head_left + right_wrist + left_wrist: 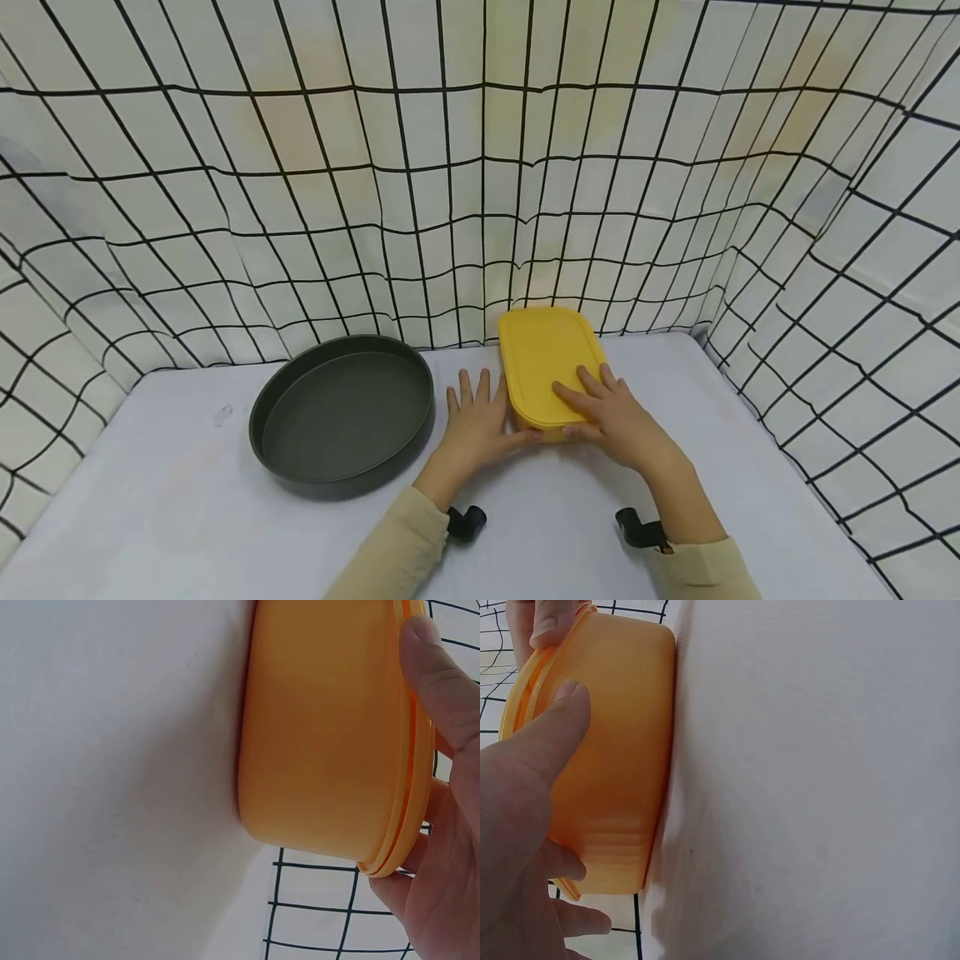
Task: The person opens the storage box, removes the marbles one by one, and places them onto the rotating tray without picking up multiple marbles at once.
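Watching remotely, I've got a round dark grey pan [341, 412] left on the white bench [172, 483], then the left hand [476, 429], fingers spread, thumb against a yellow rounded-rectangular plastic box [322, 727]; right hand [626, 425] splayed on its lid [540, 354].

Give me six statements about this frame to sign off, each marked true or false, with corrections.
1. A yellow lid lies on top of the container. True.
2. The left hand touches the container with its thumb. True.
3. A dark round pan stands on the white table. True.
4. The container is left of the pan in the head view. False: it is right.
5. Both hands touch the pan. False: both touch the lidded container.
6. The pan is covered. False: its top is open.
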`<state>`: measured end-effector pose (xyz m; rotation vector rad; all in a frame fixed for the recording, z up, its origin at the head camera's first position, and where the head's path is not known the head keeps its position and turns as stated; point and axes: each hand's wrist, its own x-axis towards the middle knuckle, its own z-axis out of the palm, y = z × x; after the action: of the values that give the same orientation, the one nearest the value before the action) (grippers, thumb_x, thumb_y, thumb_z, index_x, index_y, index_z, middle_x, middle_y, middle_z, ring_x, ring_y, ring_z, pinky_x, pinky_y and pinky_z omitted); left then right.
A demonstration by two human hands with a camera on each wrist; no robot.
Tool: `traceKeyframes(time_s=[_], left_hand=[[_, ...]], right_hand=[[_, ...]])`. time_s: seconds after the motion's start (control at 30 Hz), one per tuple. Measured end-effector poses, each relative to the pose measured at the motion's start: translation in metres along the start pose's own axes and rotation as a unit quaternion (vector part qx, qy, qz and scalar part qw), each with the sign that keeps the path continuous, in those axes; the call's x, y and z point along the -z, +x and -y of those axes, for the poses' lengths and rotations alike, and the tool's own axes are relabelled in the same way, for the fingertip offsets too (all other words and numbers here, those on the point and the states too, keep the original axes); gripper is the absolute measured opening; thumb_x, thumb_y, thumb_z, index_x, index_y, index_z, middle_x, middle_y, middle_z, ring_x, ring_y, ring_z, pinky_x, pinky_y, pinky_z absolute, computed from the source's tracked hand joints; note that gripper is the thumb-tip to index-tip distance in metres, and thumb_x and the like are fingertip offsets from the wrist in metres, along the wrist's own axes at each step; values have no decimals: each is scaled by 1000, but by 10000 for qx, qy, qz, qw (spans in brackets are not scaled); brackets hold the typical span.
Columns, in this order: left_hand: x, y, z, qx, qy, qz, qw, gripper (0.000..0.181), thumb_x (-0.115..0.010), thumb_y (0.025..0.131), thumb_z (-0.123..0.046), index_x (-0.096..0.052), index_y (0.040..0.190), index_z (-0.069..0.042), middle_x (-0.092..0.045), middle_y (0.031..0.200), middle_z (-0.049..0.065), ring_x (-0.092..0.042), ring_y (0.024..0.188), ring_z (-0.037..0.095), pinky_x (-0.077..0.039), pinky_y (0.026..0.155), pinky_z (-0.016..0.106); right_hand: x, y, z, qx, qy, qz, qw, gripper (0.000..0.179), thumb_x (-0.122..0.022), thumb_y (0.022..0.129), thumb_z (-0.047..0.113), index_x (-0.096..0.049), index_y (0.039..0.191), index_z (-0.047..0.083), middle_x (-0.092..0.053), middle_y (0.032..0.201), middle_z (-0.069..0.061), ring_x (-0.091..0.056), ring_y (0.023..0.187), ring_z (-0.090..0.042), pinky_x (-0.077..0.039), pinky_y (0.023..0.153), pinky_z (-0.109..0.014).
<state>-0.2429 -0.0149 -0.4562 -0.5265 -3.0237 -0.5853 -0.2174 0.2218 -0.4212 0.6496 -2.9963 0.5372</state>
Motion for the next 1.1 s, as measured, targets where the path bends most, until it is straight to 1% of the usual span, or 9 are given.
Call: traceKeyframes(time_s=[0.17,0.3,0.47,0.63,0.77,0.9,1.1], left_hand=[[0,0,0,25,-31,48,10000,113,-59,78,-81,-26,157,-9,-21,160,27,-5,147,57,-10,114,72],[1,0,0,59,-76,58,9999,112,-61,78,-80,-26,158,-9,-21,160,27,-5,146,57,-10,114,72],[1,-1,0,55,-139,95,9998,112,-62,78,-79,-24,159,-12,-20,161,27,-3,147,56,-9,114,71],[1,-1,0,23,-139,86,9999,113,-62,77,-79,-24,159,-11,-21,161,27,-5,147,57,-10,114,72],[-1,-1,1,-8,-156,65,9999,113,-63,77,-78,-25,158,-9,-23,160,28,-7,146,58,-12,112,73],[1,-2,1,-15,-201,119,9997,114,-63,77,-79,-23,159,-11,-21,160,28,-6,146,57,-12,112,73],[2,0,1,6,-170,158,9997,113,-62,78,-78,-21,159,-13,-20,161,27,-6,146,57,-12,113,73]], right_hand=[[5,1,2,89,-33,-92,9999,60,-61,94,50,-48,149,30,-32,158,-20,-14,148,-50,-12,116,-67],[8,3,3,211,-1,-246,9995,58,-58,95,51,-46,149,32,-36,157,-20,-19,148,-48,-10,117,-67],[11,3,5,296,-26,-463,9985,53,-56,98,48,-48,148,34,-40,155,-17,-26,147,-45,-10,117,-66],[14,2,9,262,-246,-627,9974,49,-52,101,47,-48,148,34,-40,156,-14,-32,145,-42,-14,118,-64],[16,1,10,247,-410,-741,9961,49,-51,102,45,-47,149,33,-42,155,-12,-35,144,-41,-20,118,-61],[20,-1,6,226,-409,-899,9949,48,-53,101,42,-48,148,31,-45,154,-10,-39,142,-39,-25,117,-57],[25,-1,-1,238,-209,-1189,9924,46,-56,102,32,-49,147,31,-49,151,-7,-43,141,-34,-28,117,-55]])
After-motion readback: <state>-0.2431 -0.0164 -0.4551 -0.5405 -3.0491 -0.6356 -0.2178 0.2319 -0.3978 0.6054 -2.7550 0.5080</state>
